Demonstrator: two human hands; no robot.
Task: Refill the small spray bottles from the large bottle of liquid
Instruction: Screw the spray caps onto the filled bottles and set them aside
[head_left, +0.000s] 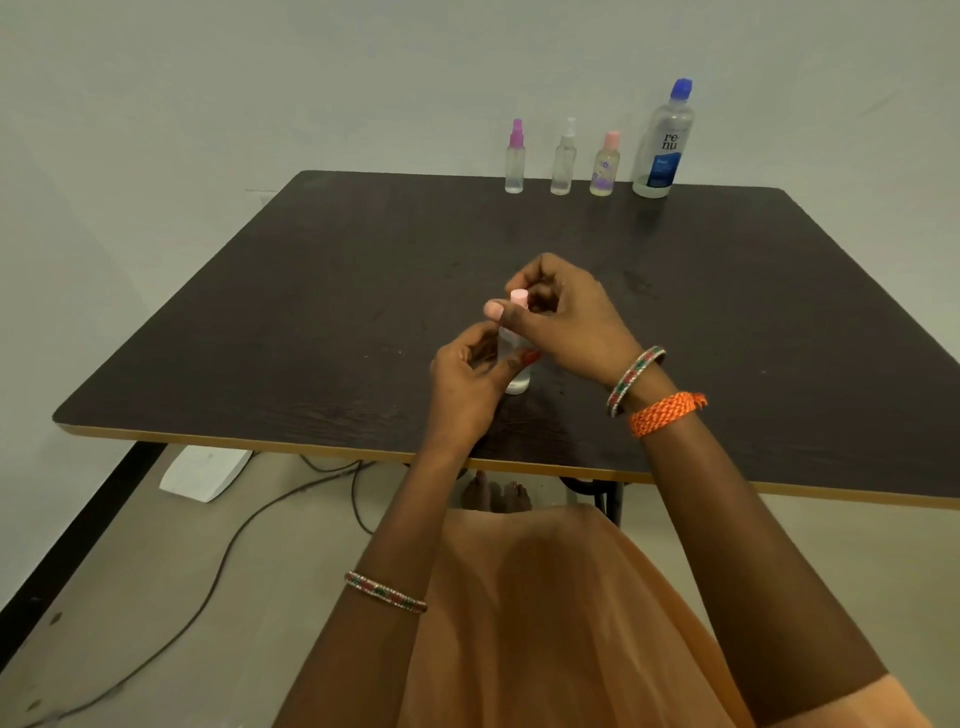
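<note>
The small clear plastic spray bottle (518, 378) with a pale pink cap (519, 298) stands upright on the dark wooden table (311, 312), near its 6 o'clock edge. The left hand (467, 387) grips its body, and the right hand (563, 317) pinches the cap. The large clear bottle with a blue cap (665, 143) stands far at 1 o'clock.

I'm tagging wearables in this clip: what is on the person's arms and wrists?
Both forearms are bare, with no sleeves in view. The right wrist carries a thin bangle with red and green stones and a braided orange thread band. The left forearm carries one matching red-and-green stone bangle.
</note>
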